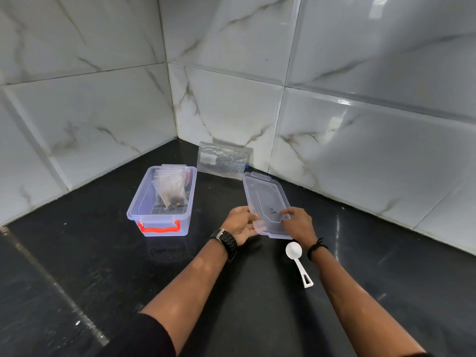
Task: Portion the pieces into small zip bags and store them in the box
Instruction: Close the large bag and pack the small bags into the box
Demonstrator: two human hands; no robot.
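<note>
Both forearms reach in from six o'clock. The box (161,202), at ten o'clock, holds filled zip bags (171,188). Left hand (240,224) and right hand (296,222) grip the lid's (266,199) near end; align it squarely before pressing down.

White scoop (298,261) on black countertop (77,266), marble-look wall tiles (386,73)

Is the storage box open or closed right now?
Open. The box has no cover and its small zip bags are exposed; the lid is off to its right, gripped by the left hand and right hand.
</note>
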